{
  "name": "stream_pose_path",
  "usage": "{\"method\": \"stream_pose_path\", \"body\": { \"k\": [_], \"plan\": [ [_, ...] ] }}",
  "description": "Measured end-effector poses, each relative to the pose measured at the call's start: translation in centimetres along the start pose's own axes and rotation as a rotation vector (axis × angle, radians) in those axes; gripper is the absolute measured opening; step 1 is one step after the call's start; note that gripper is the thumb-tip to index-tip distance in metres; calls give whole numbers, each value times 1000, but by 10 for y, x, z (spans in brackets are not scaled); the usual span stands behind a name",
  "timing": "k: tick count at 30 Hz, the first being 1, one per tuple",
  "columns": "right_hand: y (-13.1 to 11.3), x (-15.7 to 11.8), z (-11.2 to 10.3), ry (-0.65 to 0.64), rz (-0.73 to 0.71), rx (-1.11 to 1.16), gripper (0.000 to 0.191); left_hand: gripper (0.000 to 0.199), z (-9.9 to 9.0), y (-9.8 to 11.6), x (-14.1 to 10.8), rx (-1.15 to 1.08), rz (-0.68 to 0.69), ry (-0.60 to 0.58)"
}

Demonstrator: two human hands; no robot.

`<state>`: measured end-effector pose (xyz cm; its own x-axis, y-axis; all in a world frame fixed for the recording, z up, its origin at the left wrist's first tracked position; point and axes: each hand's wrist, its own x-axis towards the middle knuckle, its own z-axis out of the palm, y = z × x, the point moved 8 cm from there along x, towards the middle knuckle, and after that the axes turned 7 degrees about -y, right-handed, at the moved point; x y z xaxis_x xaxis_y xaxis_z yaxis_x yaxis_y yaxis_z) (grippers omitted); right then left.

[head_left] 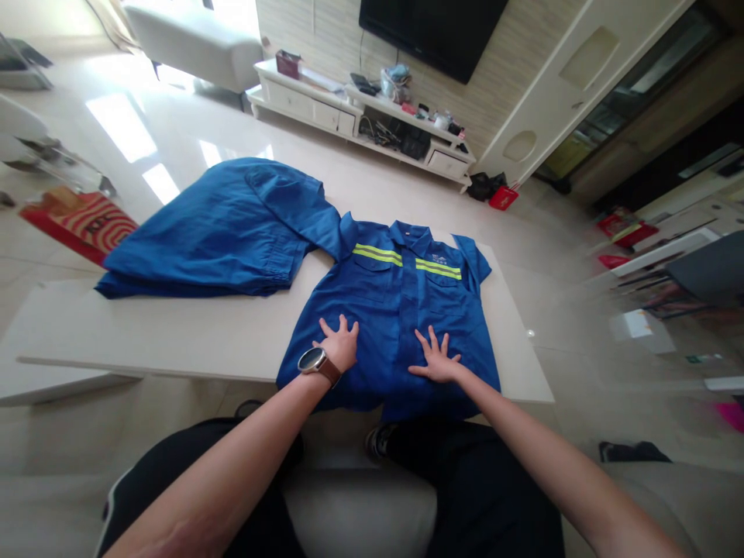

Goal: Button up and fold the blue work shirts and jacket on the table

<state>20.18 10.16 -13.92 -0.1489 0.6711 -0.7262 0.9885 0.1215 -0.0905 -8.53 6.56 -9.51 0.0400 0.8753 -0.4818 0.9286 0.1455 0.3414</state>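
A blue work shirt (401, 310) lies front side up with its collar away from me. Yellow-green reflective strips cross its chest above the flap pockets, and its lower hem hangs over the table's near edge. My left hand (339, 343), with a watch (312, 359) on the wrist, rests flat on the shirt's left half, fingers spread. On the other side of the button placket, my right hand (435, 358) presses flat on the cloth, also with fingers apart. Left of the shirt lies another blue garment (215, 232) with a gathered elastic edge.
Both garments lie on a white table (191, 333). A red and tan paper bag (81, 221) is behind the table's left part. Beyond the glossy floor is a low white TV cabinet (325, 112) with clutter on it. A red bag (503, 197) sits on the floor nearby.
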Motion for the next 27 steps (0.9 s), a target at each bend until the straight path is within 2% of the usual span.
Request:
{"method": "stream_pose_path", "body": {
  "k": [4,7,11,14,17,20,23,25,27],
  "plan": [
    [0,28,-32,43,8,-3,108,82,-27,0,10,-57,96,73],
    [0,48,-59,79,17,-28,105,77,-37,-2,15,-53,104,120],
    [-5,65,-91,138,8,-44,102,84,-28,2,14,-35,114,36],
    [-15,57,-100,171,3,-20,99,86,-16,7,12,21,127,-52],
    [-40,21,-97,310,-77,-45,78,87,-12,12,10,60,137,-64],
    [-76,-28,-78,437,-267,-56,52,91,-11,22,4,75,198,-64],
    [-108,-55,-45,343,-423,-113,55,93,-8,40,-7,126,320,-56],
    [-123,-59,-31,257,-437,-188,65,91,-2,52,-17,170,402,-59],
    [-132,-55,-27,211,-405,-243,63,82,5,60,-24,216,440,-56]
  ]
}}
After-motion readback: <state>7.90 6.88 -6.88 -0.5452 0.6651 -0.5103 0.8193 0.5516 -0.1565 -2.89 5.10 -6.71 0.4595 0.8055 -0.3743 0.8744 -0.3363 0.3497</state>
